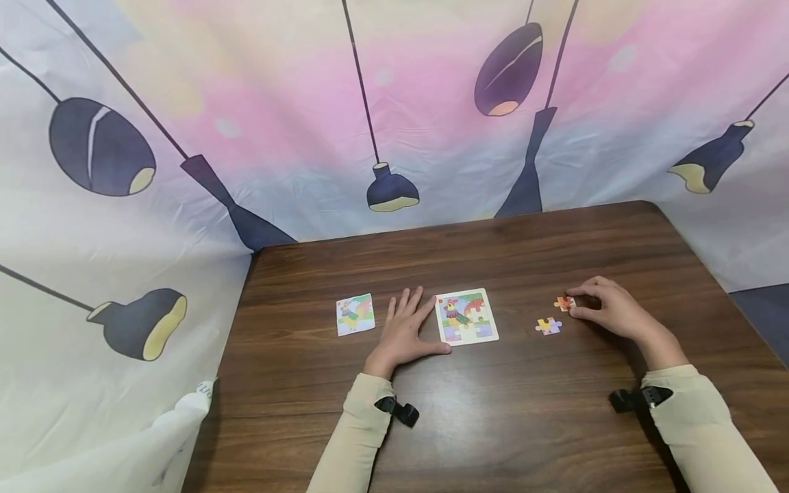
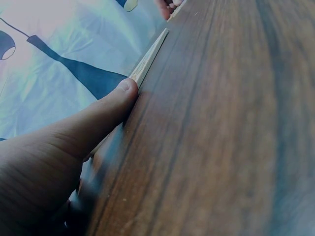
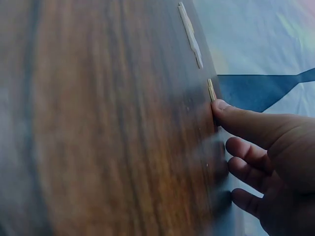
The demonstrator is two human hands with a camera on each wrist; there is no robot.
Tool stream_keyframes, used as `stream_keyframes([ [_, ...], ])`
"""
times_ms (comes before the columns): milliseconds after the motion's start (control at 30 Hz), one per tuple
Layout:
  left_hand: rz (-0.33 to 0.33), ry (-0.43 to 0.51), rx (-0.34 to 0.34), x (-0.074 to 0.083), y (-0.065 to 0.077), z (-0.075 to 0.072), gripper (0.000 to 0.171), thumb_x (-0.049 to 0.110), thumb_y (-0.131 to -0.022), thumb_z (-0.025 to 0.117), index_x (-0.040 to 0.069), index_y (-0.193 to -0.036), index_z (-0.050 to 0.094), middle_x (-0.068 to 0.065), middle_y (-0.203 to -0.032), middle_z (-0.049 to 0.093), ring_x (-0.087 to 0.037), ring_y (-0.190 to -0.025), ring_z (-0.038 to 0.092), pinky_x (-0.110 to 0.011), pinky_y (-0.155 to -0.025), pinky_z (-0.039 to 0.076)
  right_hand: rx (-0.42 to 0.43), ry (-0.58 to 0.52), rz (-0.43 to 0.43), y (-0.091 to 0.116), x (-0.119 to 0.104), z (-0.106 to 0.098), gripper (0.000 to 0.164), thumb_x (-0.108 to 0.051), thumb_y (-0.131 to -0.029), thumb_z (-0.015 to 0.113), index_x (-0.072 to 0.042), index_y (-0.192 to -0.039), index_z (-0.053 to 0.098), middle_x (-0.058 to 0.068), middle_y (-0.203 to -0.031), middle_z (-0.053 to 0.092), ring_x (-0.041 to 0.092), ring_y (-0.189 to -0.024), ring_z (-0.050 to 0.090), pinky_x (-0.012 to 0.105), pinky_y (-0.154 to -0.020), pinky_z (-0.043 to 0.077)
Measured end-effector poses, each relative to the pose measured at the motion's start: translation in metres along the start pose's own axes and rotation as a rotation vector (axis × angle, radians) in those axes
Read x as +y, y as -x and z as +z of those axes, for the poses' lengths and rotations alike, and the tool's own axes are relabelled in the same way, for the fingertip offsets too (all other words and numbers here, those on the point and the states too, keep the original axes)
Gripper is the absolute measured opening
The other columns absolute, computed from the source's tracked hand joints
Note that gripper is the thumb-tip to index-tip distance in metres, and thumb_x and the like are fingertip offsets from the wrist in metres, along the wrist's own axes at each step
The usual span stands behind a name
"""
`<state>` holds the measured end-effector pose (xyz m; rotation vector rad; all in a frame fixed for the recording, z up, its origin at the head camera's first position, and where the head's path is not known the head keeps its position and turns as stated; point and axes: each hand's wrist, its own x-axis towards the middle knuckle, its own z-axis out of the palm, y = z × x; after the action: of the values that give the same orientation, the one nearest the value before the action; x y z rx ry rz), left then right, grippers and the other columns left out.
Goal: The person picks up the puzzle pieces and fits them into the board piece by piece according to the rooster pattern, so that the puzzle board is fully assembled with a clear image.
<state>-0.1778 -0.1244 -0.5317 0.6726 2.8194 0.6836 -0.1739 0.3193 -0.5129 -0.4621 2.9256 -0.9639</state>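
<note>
A square jigsaw puzzle board (image 1: 492, 327) with a white border lies mid-table, its rooster picture partly filled with gaps at lower right. My left hand (image 1: 407, 335) lies flat beside it, fingers spread, the thumb (image 2: 125, 91) and index finger touching its left corners. Out to the right, my right hand (image 1: 610, 308) pinches a red-orange puzzle piece (image 1: 562, 303) between thumb and index finger, low at the tabletop. Just nearer than that piece lies a yellow-and-purple puzzle piece (image 1: 548, 326). In the right wrist view the thumb (image 3: 236, 114) presses the edge of the held piece (image 3: 211, 90).
A small rooster picture card (image 1: 355, 314) lies left of my left hand. Everything rests on a dark brown wooden table (image 1: 493, 424). A pastel curtain printed with hanging lamps (image 1: 308, 123) hangs behind the table's back edge and along its left side.
</note>
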Motion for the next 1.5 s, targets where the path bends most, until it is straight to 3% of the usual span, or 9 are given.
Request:
stream_keyframes([
  [267,0.005,-0.004,0.010,-0.001,0.000,0.001,0.110,0.066,-0.082,0.082,0.022,-0.169,0.030,-0.008,-0.177,0.010,-0.030,-0.163,-0.003,-0.052,-0.131,-0.007,-0.025,0.088,-0.027,-0.001,-0.008,0.003,0.037,-0.015,-0.098,0.077,0.006,-0.128,0.070,0.024,-0.118,0.064,0.049,-0.115,0.055,0.070,-0.095,0.043],
  [433,0.013,-0.002,0.011,-0.001,0.000,0.001,0.109,0.066,-0.082,0.082,0.022,-0.168,0.031,-0.008,-0.177,0.011,-0.031,-0.163,-0.002,-0.053,-0.130,-0.007,-0.027,0.138,-0.023,-0.003,-0.017,0.006,0.036,-0.015,-0.099,0.076,0.009,-0.125,0.069,0.025,-0.117,0.063,0.050,-0.115,0.054,0.072,-0.096,0.040],
  [733,0.020,0.013,0.024,0.002,-0.001,-0.001,0.109,0.065,-0.082,0.083,0.021,-0.168,0.032,-0.009,-0.177,0.012,-0.032,-0.163,-0.002,-0.053,-0.130,-0.006,0.023,0.083,-0.073,-0.019,-0.047,0.024,0.032,-0.021,-0.098,0.079,0.000,-0.122,0.075,0.018,-0.116,0.066,0.043,-0.115,0.053,0.064,-0.087,0.033],
  [1067,0.014,0.012,0.022,0.000,-0.001,0.001,0.109,0.065,-0.082,0.083,0.022,-0.168,0.032,-0.008,-0.177,0.012,-0.031,-0.163,-0.002,-0.053,-0.130,-0.007,-0.034,0.073,-0.215,-0.045,-0.094,0.060,0.030,-0.024,-0.097,0.080,-0.007,-0.121,0.078,0.007,-0.110,0.066,0.031,-0.108,0.057,0.052,-0.086,0.036],
  [1500,0.009,0.013,0.016,-0.001,0.001,0.001,0.108,0.066,-0.082,0.082,0.022,-0.168,0.033,-0.008,-0.177,0.013,-0.031,-0.163,-0.001,-0.055,-0.130,-0.004,-0.092,0.088,-0.271,-0.058,-0.111,0.078,0.031,-0.024,-0.093,0.084,-0.011,-0.121,0.079,0.001,-0.107,0.064,0.025,-0.103,0.055,0.052,-0.088,0.035],
])
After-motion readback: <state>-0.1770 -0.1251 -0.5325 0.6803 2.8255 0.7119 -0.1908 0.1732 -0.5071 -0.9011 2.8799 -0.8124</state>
